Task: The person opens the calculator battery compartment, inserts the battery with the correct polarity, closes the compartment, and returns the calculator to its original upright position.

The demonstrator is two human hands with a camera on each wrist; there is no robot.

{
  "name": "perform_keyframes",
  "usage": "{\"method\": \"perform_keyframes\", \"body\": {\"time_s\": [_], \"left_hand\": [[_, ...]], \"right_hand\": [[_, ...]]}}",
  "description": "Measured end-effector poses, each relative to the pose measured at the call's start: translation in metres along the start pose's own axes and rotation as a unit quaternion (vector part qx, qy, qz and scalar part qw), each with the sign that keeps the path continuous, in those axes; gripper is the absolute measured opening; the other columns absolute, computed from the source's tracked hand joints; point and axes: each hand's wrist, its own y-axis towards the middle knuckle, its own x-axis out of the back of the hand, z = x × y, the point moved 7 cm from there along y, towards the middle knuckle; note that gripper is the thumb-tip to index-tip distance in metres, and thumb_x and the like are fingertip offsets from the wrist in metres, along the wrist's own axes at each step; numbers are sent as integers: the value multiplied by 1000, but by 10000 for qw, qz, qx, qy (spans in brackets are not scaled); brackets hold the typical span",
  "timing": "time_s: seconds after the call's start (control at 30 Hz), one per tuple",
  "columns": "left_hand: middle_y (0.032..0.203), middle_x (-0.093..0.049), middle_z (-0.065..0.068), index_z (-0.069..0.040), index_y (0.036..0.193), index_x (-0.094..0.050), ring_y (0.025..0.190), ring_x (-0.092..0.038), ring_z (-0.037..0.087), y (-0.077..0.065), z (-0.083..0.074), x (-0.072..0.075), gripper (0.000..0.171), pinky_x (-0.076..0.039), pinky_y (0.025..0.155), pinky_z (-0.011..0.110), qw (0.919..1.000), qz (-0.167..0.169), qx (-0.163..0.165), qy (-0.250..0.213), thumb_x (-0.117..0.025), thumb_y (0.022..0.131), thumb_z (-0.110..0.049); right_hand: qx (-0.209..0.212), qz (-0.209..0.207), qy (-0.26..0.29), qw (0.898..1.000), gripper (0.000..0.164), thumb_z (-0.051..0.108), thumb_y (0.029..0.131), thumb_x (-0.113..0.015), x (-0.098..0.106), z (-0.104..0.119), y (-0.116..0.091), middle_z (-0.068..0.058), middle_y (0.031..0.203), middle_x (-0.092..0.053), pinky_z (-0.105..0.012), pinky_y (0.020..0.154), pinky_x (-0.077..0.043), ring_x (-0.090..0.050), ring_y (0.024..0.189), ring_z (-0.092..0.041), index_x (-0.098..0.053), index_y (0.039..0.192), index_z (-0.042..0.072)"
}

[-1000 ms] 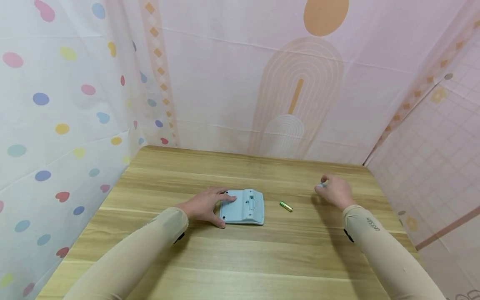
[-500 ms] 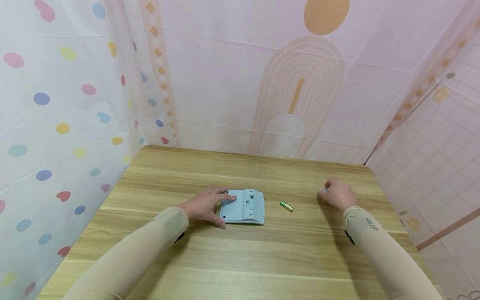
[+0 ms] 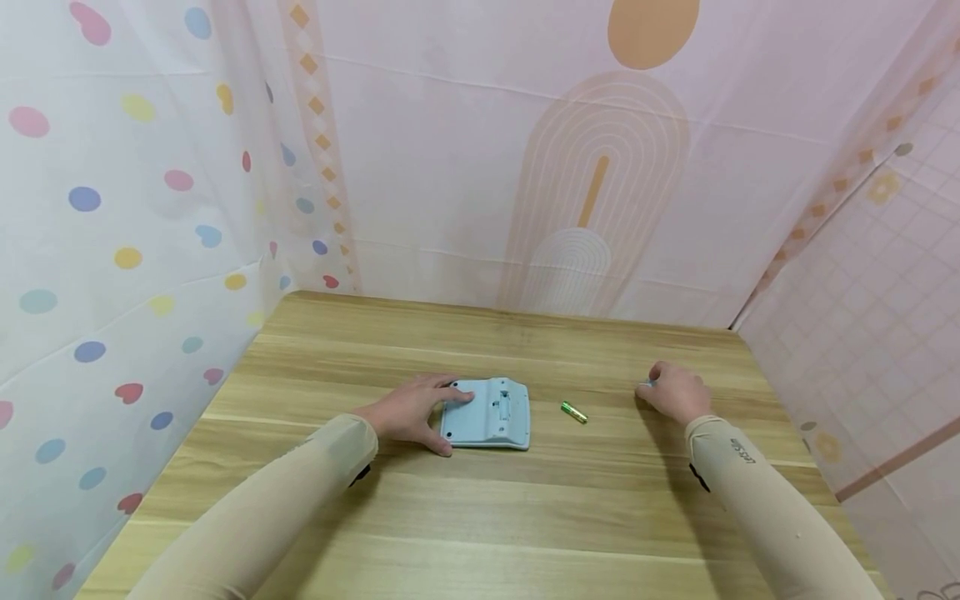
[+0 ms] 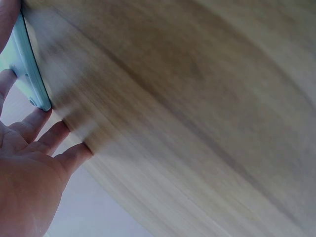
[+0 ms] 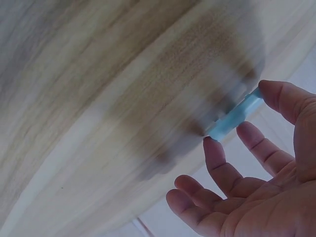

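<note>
At the left, beyond the wooden counter (image 3: 480,508), hangs a white cloth with coloured dots (image 3: 142,217). The left hand (image 3: 405,410) rests with fingers spread wide at a flat, light-blue plastic device (image 3: 468,423) – thumb along its near edge, 1 finger on its upturned back – presumably so that it cannot slide. It lies back side up, which leaves the narrow recess (image 3: 504,406) within reach; the recess is too small to read inside. Next comes 1 green-and-gold cylindrical battery (image 3: 575,412), loose on the counter, apart from both hands and near the device, perhaps parked for easy pickup. Farthest right, the right hand (image 3: 678,393) pinches a small light-blue plastic piece (image 5: 232,121) by its ends – likely for a precise hold – its other fingers clear.
</note>
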Motion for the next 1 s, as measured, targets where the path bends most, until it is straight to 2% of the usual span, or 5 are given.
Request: {"method": "perform_keyframes", "body": {"time_s": [0.33,0.6,1.0], "left_hand": [[176,-31,11,-32,160,-52,163,-25,43,1,2,-1,93,-26,130,66,10000,2,36,-63,-93,79,-55],[176,-31,12,-30,159,-52,163,-26,44,0,0,0,92,-26,129,66,10000,-11,19,-50,-93,79,-53],[176,-31,12,-31,160,-52,163,-27,42,1,2,-1,94,-27,130,65,10000,-21,22,-45,-93,79,-55]], "right_hand": [[15,-48,-80,10000,48,36,95,-67,-1,-1,0,-27,127,-72,-61,83,-57,-68,108,-53,-67,125,-2],[-179,56,-160,9997,61,40,96,-67,-2,-2,-1,-33,133,-67,-63,86,-56,-66,114,-57,-59,138,-5],[-292,159,-170,9993,75,45,98,-67,-3,-4,-4,-38,131,-65,-64,90,-57,-65,117,-55,-50,146,-10]]}}
